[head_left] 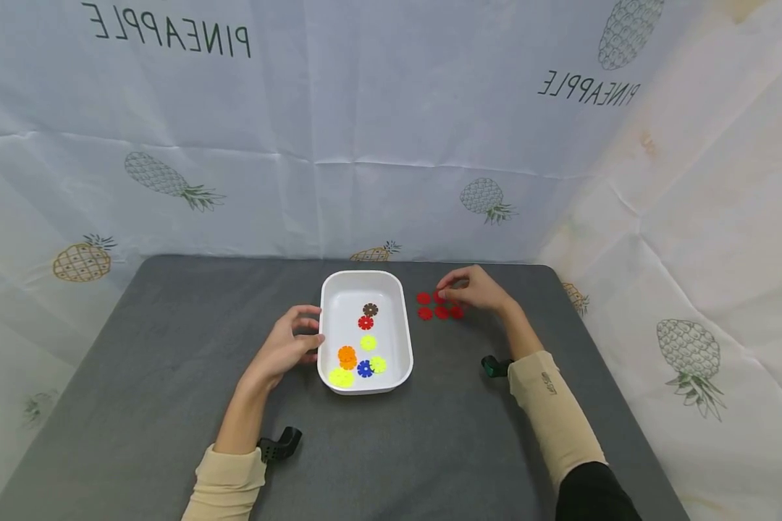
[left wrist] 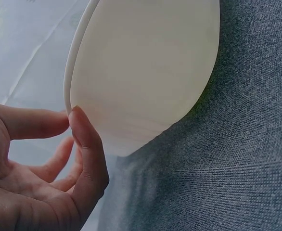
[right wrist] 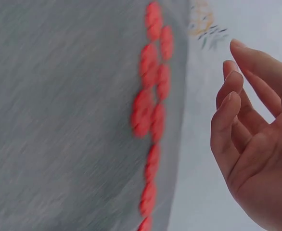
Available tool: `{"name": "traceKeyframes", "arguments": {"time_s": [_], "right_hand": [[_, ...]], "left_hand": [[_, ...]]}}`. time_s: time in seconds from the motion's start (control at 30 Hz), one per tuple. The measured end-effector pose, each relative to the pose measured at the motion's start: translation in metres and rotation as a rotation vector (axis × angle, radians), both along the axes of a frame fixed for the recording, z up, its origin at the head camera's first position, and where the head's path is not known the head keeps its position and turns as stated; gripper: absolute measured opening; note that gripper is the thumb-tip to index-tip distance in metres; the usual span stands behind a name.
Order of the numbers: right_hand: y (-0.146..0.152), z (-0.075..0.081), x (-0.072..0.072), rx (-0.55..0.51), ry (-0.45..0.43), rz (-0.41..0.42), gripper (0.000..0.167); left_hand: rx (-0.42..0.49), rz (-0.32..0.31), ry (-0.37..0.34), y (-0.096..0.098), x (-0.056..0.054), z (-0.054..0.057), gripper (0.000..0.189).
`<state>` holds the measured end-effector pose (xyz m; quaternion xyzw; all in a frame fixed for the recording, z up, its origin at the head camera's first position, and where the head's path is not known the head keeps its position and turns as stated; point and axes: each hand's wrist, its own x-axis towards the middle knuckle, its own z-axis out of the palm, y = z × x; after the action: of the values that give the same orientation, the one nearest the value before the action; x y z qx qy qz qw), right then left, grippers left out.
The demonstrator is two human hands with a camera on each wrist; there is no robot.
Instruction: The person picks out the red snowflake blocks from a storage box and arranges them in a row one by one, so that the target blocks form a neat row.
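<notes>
A white plastic tray (head_left: 367, 391) stands near the middle of the table. My left hand (head_left: 287, 344) pinches its left rim between thumb and finger; the left wrist view shows the grip on the tray's edge (left wrist: 146, 62) closely. Several red notched discs (head_left: 425, 313) lie flat in rows right of the tray. Above them hovers my right hand (head_left: 476, 289), covering part of the group. In the right wrist view the hand (right wrist: 256, 130) has loosely bent fingers with nothing between them, apart from the blurred red discs (right wrist: 142, 113).
Inside the tray lie a brown disc (head_left: 370, 310), a red disc (head_left: 366, 323), a blue disc (head_left: 364, 369), orange discs (head_left: 347, 354) and yellow discs (head_left: 342, 378). A grey cloth (head_left: 430, 449) covers the table. Behind it hangs a pineapple-print curtain (head_left: 378, 108).
</notes>
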<state>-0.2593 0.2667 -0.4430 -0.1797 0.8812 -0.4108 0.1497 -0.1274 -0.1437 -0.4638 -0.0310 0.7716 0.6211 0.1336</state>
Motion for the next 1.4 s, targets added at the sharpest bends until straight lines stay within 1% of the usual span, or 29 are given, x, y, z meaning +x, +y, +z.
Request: {"name": "traceKeyframes", "arguments": {"time_s": [0.17,0.33,0.43,0.6,0.67,0.77,0.83,0.9,1.07,1.23,1.3,1.4], "right_hand": [[-0.024,0.018,0.002,-0.053,0.042,0.049,0.03],[-0.055,0.036,0.006,-0.075,0.091,0.118,0.022],[-0.075,0.043,0.007,-0.09,0.085,0.157,0.023],[-0.11,0.05,0.006,-0.077,0.066,0.216,0.026],[-0.125,0.05,0.004,-0.054,0.048,0.255,0.028],[-0.147,0.047,0.001,0.003,-0.006,0.317,0.03],[-0.16,0.042,-0.002,0.062,-0.05,0.351,0.033],[-0.171,0.037,-0.004,0.121,-0.113,0.369,0.033],[-0.187,0.023,-0.01,0.253,-0.243,0.36,0.027],[-0.191,0.017,-0.011,0.361,-0.289,0.343,0.023],[-0.192,0.016,-0.011,0.38,-0.3,0.338,0.023],[-0.193,0.013,-0.012,0.364,-0.329,0.33,0.022]], "left_hand": [[-0.004,0.0,-0.003,-0.001,0.0,0.001,0.058],[-0.001,0.001,-0.006,-0.001,0.0,0.001,0.058],[-0.003,0.002,-0.005,-0.001,0.0,0.001,0.058],[-0.002,0.002,-0.002,-0.002,0.001,0.002,0.058],[0.0,0.003,-0.004,-0.002,0.001,0.002,0.058],[0.003,0.0,-0.007,-0.002,0.0,0.001,0.058],[0.009,-0.001,-0.009,-0.002,0.001,0.002,0.058],[0.015,-0.003,-0.011,-0.002,0.001,0.002,0.058],[0.025,-0.002,-0.012,-0.001,0.002,0.002,0.059],[0.025,-0.004,-0.006,0.0,0.002,0.002,0.059],[0.024,-0.007,-0.003,-0.001,0.003,0.002,0.06],[0.022,-0.01,0.002,-0.001,0.002,0.001,0.061]]}}
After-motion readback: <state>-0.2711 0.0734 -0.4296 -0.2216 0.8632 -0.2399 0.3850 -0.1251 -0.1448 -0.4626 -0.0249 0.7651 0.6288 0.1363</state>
